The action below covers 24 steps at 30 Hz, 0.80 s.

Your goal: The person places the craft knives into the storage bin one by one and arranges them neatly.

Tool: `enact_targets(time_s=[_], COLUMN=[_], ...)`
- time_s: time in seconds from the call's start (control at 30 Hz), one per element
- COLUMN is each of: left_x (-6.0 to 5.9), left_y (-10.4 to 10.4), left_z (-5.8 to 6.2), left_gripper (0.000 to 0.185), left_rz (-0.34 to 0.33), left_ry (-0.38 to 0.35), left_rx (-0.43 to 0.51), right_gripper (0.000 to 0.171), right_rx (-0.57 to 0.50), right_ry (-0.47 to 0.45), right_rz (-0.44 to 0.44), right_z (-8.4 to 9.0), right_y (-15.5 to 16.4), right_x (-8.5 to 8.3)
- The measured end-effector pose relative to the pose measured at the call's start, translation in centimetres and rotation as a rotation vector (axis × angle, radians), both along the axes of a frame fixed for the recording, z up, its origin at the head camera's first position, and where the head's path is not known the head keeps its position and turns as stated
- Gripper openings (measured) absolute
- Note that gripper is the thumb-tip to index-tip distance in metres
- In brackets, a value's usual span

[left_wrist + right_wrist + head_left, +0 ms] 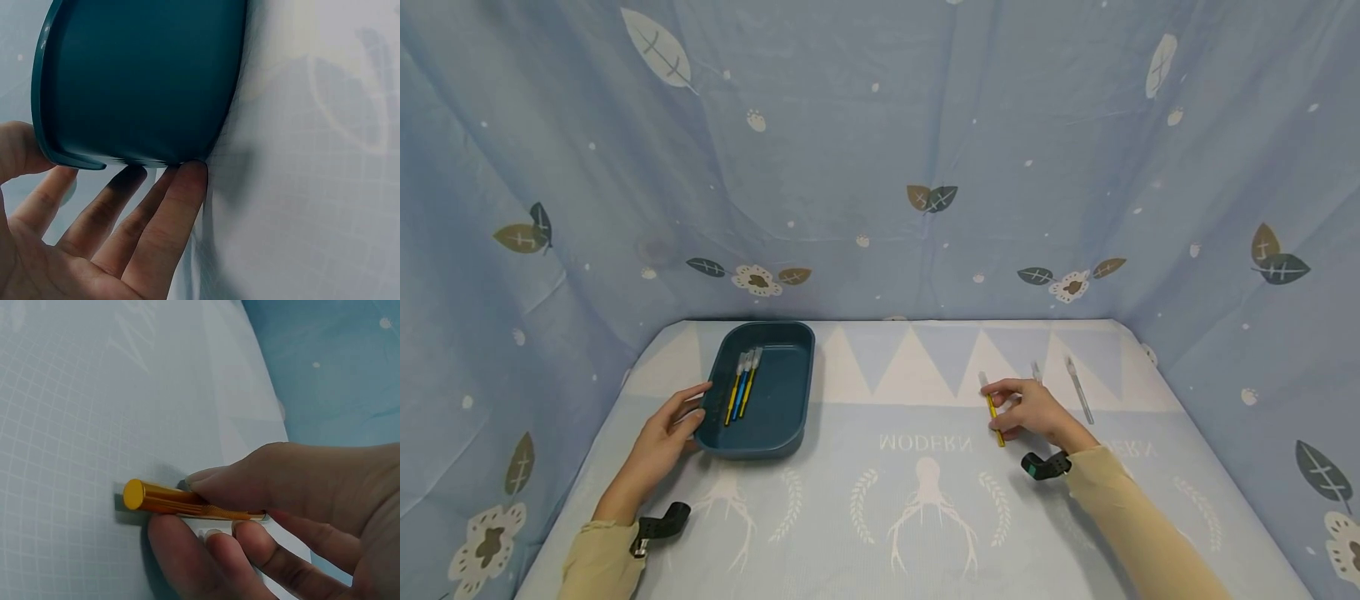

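Observation:
A dark teal tray [782,400] sits at the left of the table and holds several knife-like tools [742,385] with yellow and blue handles. My left hand [668,429] rests against the tray's near left corner, straight fingers [169,212] touching its wall [144,81]. At the right, my right hand [1033,411] pinches a yellow-handled tool [995,414] lying on the cloth; in the right wrist view the thumb and fingers [206,547] close round its golden handle [169,500].
Two more slim silver tools [1078,389] lie on the cloth beyond the right hand. Blue leaf-print fabric [880,167] walls the table on three sides. The tablecloth [917,492] carries a deer print in the middle.

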<state>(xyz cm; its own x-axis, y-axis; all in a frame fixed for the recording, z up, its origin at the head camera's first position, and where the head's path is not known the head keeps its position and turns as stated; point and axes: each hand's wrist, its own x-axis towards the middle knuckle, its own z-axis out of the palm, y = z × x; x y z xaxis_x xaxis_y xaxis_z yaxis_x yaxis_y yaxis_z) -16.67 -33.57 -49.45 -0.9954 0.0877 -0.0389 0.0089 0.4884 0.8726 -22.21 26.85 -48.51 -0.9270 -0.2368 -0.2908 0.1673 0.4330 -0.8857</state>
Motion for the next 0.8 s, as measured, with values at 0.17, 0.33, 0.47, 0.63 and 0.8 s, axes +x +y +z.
enact_targets(time_s=[0.17, 0.33, 0.47, 0.63, 0.8], left_x=[0.0, -0.1, -0.1, -0.1, -0.1], left_y=[0.0, -0.1, -0.1, -0.2, -0.2], left_z=[0.1, 0.0, -0.2, -0.2, -0.1], left_gripper=[0.059, 0.058, 0.058, 0.058, 0.057], left_rz=[-0.007, -0.007, -0.005, -0.007, -0.01], left_ry=[0.006, 0.005, 0.006, 0.015, 0.022], left_rx=[-0.001, -0.005, -0.009, -0.012, -0.014], right_gripper=[0.062, 0.063, 0.063, 0.062, 0.062], right_rx=[-0.005, -0.004, -0.004, 0.0, -0.01], right_ry=[-0.018, -0.023, -0.031, -0.048, -0.06], right_rz=[0.011, 0.028, 0.043, 0.062, 0.064], right_z=[0.3, 0.6, 0.9, 1.1, 1.0], right_y=[0.1, 0.2, 0.3, 0.6, 0.6], right_x=[0.1, 0.2, 0.2, 0.1, 0.2])
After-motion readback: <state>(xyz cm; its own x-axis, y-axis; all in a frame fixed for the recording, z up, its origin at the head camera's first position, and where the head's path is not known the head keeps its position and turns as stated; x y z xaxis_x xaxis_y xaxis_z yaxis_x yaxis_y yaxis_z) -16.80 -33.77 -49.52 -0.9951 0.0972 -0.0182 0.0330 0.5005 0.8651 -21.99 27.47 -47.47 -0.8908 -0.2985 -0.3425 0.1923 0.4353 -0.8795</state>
